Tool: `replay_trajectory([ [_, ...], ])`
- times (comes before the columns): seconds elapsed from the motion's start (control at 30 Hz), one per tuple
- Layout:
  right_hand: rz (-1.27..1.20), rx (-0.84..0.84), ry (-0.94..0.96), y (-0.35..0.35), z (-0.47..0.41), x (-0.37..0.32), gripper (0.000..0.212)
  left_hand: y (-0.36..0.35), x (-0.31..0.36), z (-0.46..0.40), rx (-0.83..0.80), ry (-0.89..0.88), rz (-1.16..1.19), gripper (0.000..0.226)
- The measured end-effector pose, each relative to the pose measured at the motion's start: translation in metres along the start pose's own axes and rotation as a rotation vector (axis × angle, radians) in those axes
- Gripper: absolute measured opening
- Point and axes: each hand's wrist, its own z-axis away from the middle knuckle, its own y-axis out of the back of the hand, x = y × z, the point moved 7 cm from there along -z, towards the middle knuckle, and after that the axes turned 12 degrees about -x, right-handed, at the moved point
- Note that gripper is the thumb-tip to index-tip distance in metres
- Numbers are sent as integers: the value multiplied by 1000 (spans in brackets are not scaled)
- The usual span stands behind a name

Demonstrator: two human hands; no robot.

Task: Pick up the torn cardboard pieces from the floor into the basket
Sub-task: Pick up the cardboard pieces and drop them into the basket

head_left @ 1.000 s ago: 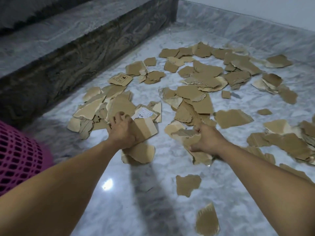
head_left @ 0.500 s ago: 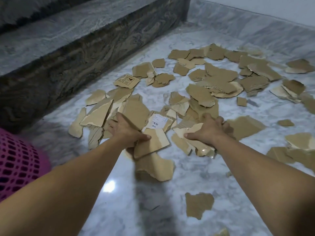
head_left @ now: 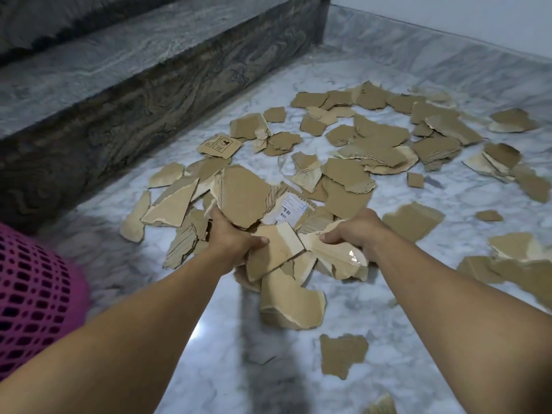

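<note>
Several torn brown cardboard pieces (head_left: 376,144) lie scattered over the marble floor (head_left: 227,369). My left hand (head_left: 231,237) grips a bunch of cardboard pieces (head_left: 242,198), thumb curled over one of them. My right hand (head_left: 357,231) grips another bunch of pieces (head_left: 337,258) beside it, and the two bunches touch in the middle. One piece with a white printed label (head_left: 291,208) sits between my hands. A big piece (head_left: 288,300) hangs or lies just below the bunch. The pink mesh basket (head_left: 33,297) stands at the left edge, only partly in view.
A dark marble step (head_left: 125,115) runs along the left and back. A low marble skirting and white wall (head_left: 448,55) close off the far side. Loose single pieces (head_left: 342,355) lie near me on the floor, and more pieces (head_left: 519,264) sit at the right.
Both hands have drawn closer together and pulled their cardboard bunches into one heap in the middle, towards me. A large piece now rises up above my left hand.
</note>
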Motion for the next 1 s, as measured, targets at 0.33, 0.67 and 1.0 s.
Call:
replay_trajectory([
  [0.33,-233,-191,28,-3,28,11,29,6,6,23,-80,16,69,73],
  [0.67,-289,-186,150,35,106,-30,62,39,80,83,-79,-54,53,68],
  [1.0,-195,-245,300,31,215,-116,33,117,163,182,78,-192,15,82],
])
